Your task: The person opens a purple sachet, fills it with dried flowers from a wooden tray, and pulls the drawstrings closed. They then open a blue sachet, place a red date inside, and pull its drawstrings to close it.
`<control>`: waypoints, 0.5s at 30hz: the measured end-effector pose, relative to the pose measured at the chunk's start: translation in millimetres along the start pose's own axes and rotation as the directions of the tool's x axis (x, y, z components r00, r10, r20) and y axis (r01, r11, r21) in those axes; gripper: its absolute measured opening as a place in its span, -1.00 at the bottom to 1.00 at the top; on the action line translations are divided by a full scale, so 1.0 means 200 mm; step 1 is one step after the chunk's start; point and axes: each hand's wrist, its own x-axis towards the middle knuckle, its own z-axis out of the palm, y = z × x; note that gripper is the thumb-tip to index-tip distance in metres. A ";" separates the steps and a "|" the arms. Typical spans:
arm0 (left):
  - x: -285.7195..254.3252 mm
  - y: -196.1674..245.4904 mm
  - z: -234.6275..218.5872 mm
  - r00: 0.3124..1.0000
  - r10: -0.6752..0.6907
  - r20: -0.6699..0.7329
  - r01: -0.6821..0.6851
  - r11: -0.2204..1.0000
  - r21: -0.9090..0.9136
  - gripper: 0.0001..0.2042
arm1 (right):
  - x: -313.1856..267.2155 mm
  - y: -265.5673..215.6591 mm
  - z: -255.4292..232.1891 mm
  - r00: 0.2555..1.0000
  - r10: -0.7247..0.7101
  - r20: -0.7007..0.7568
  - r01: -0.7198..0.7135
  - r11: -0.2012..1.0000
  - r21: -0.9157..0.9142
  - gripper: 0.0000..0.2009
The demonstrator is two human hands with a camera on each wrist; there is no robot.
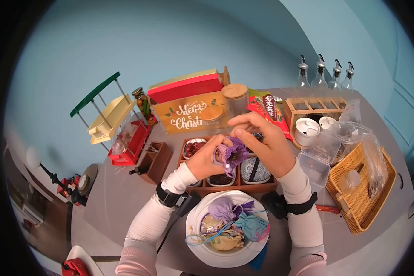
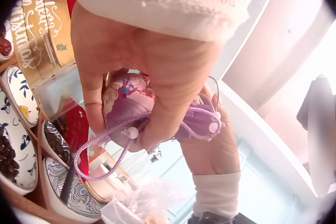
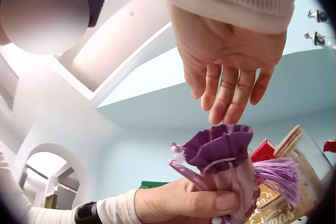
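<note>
My left hand grips a purple drawstring pouch by its body, over the wooden box of bowls. The ruffled mouth of the pouch points up, and a lilac tassel hangs off its side in the right wrist view. A looped cord with white beads dangles at the left fingers. My right hand hovers just above the pouch mouth, fingers loosely extended and apart from it in the right wrist view. Below, a white bowl holds several pouches in lilac, blue and cream.
A divided wooden box holds patterned bowls with red dates and dark dried pieces. Behind stand a Merry Christmas crate and a lidded jar. At right are a wicker tray, clear plastic tubs and glass bottles.
</note>
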 end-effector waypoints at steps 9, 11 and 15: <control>-0.53 0.25 -0.02 0.997 0.075 -0.002 -0.072 0.955 -0.289 -0.50 | -0.08 -0.30 0.15 0.991 0.034 0.133 -0.014 0.988 -0.151 -0.80; -0.62 0.24 0.01 0.997 0.068 -0.033 -0.076 0.886 -0.458 -0.50 | -0.11 -0.40 0.21 0.979 0.115 0.170 -0.098 0.990 -0.104 -0.80; -0.77 0.25 0.07 0.993 0.072 -0.091 -0.116 0.594 -0.796 -0.52 | -0.16 -0.46 0.27 0.952 0.022 0.307 0.086 0.939 -0.334 -0.80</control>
